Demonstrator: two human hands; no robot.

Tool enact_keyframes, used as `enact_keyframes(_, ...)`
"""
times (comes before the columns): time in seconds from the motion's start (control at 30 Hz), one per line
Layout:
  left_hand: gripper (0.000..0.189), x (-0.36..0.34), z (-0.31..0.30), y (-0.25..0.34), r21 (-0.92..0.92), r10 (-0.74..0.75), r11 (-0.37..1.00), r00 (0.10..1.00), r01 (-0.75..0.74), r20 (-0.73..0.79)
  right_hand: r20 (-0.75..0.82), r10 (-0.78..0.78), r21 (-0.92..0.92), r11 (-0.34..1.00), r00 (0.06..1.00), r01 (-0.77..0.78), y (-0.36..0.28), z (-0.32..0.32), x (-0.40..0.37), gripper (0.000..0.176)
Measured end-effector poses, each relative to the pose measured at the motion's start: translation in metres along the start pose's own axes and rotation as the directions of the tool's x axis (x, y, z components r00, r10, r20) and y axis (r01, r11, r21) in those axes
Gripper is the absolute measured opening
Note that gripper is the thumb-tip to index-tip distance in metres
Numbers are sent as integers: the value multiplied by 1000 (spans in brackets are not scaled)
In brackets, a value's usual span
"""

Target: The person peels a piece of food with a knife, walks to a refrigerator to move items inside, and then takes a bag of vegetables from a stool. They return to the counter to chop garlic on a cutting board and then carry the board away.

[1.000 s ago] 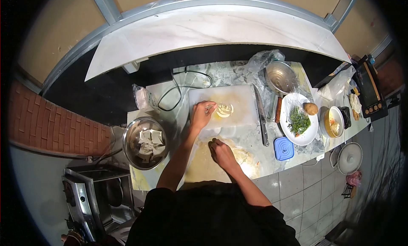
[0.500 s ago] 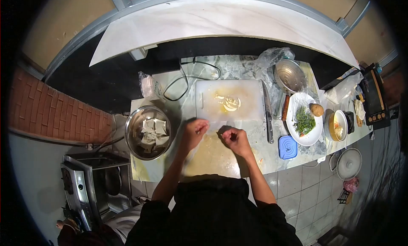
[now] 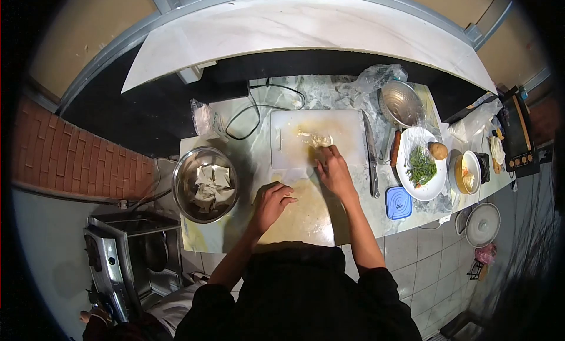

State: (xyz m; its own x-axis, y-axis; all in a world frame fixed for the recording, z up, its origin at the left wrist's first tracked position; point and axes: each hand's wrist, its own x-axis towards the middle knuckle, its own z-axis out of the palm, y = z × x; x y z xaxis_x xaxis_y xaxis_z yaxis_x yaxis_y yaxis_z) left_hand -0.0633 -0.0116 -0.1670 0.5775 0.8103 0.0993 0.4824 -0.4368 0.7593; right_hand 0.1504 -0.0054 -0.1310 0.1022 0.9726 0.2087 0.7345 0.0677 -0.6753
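My right hand reaches over the near edge of the white cutting board, thumb and fingers apart. Its fingertips are at a small pile of pale, thin slices, which they partly cover. Lower and to the left, my left hand hovers over the counter with its fingers curled. A small pale bit shows at its fingertips, too small to name. To the right of the board lies a long knife. A steel bowl with folded whitish pieces stands left of my left hand.
At the right are a white oval plate with chopped greens and a round brown item, a blue square lid, a pan and a tub. A black cable loops behind the board. Another person's hand shows lower left.
My right hand has moved forward and right, from the board's near side onto the slices, and its fingers have spread. My left hand has dropped slightly towards me, back of the hand up.
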Motion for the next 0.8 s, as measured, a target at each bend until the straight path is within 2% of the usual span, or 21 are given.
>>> enact_keyframes(0.07,23,1,1,3,24,13,1000,993,-10,-117,4,21,62,998,1000,-21,1,11,-12,21)
enact_keyframes(0.13,21,1,3,2,26,15,1000,990,-11,-142,76,-30,207,978,997,13,1,23,-31,17)
enact_keyframes(0.2,20,1,4,2,26,17,1000,986,-12,-168,254,-33,193,981,967,-17,-3,25,-45,26)
enact_keyframes(0.27,16,2,3,3,48,29,999,986,-22,-164,254,-38,170,985,966,-6,-4,35,-57,29)
enact_keyframes(0.37,13,4,6,0,23,52,999,986,-49,-160,148,-93,158,985,985,69,-5,42,-65,30)
enact_keyframes(0.5,10,5,10,-3,35,56,998,984,-51,-170,136,-130,151,982,982,109,3,52,-67,29)
enact_keyframes(0.7,10,4,14,-7,114,65,992,985,-47,-160,120,-82,134,989,989,66,-10,45,-66,16)
enact_keyframes(0.8,10,9,12,-3,42,43,999,978,-35,-203,55,-88,169,983,995,78,-11,37,-57,8)
